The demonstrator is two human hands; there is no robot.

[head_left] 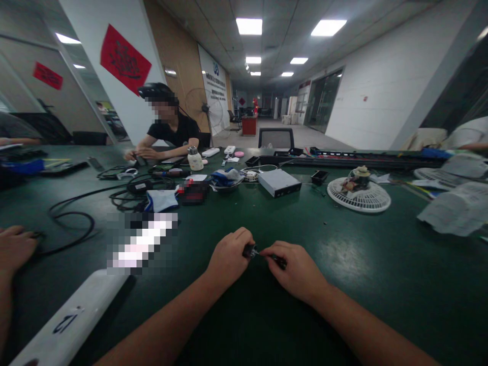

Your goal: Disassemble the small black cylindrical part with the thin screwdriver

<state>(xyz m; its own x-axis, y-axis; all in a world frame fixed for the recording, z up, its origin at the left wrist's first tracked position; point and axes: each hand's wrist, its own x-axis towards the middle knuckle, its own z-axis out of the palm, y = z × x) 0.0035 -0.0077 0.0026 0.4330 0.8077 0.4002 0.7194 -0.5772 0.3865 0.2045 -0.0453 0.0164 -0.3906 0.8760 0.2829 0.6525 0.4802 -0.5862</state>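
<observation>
My left hand point(231, 255) is closed round a small dark part with a metallic end point(250, 251), held just above the green table. In my right hand point(295, 267) the fingers pinch a slim dark tool point(281, 262), whose thin tip points at that part. Tip and part meet or nearly meet; I cannot tell if they touch. Most of both items is hidden by my fingers. Beyond my hands lies a grey box-shaped drive point(280, 182), and to the right of it a white fan grille point(358, 195) with a motor on top.
A white device numbered 12 point(68, 317) stretches along the left, by another person's hand point(17, 249). Black cables point(72, 213), a blue and white cloth point(163, 200) and a bottle point(195, 160) lie farther back. Across the table a person point(171, 127) sits working. Crumpled plastic point(457, 208) is at right.
</observation>
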